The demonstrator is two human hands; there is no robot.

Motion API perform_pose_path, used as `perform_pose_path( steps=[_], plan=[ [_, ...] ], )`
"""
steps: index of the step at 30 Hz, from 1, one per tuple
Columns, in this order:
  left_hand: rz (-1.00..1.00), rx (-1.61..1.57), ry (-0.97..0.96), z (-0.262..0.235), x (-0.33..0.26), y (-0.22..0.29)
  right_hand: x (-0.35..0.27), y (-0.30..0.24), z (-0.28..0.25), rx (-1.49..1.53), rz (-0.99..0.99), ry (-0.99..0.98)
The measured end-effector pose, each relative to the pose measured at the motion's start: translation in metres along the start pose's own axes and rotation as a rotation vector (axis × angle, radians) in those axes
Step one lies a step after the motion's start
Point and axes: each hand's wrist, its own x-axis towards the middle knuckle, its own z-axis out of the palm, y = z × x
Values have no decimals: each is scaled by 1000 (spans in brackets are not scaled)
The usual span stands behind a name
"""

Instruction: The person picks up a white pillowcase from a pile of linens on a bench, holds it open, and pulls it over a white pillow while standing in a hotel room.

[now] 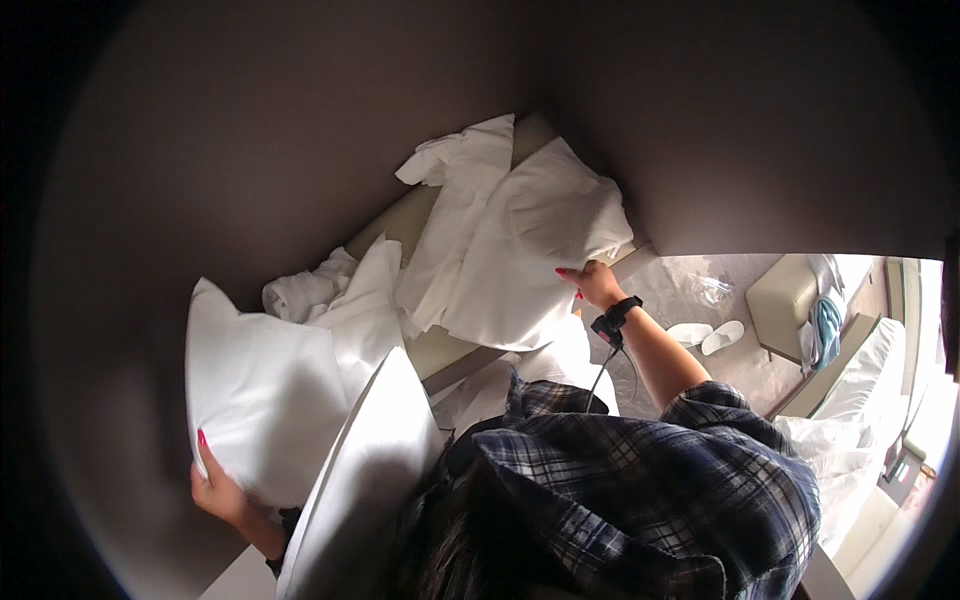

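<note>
My left hand [218, 492] is closed on the lower left edge of a white pillow [265, 380], its thumb in front and its other fingers hidden behind. Another white pillow [375, 465] stands tilted between that arm and my body. Over on the right, my right hand [597, 284] grips the near right edge of a white pillow [535, 235], which lies slanting on a beige padded surface [440, 350]. Crumpled white linen [470, 165] lies against that pillow's far left side. A bunched white cloth [308, 293] rests behind the left pillow.
Dark brown walls [330, 120] meet in a corner close behind the pillows. To the right, white slippers [705, 336] and clear plastic [712, 290] are on the floor. Beyond stand a beige seat [785, 305] with blue cloth [826, 330] and a bed with white bedding [865, 385].
</note>
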Motion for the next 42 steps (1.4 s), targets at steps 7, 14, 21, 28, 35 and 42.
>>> perform_pose_path(
  steps=[7, 14, 21, 28, 35, 42],
  plan=[
    [218, -202, 17, -1, 7, 57, -87, -57, -56, 17, -610, -29],
    [159, -492, 14, 30, 20, 117, -162, -71, -116, -115, -915, -10],
    [338, -538, 58, 62, 23, 161, -174, -39, -147, -184, -842, 14],
    [103, -316, 401, 26, 42, 160, -165, -49, -151, -80, -953, -30],
    [452, 445, 542, 20, 37, 147, -119, -110, -115, -235, -1272, -379],
    [1055, 17, -683, 67, -74, 206, -104, -242, -15, -235, -1674, -650]
  ],
)
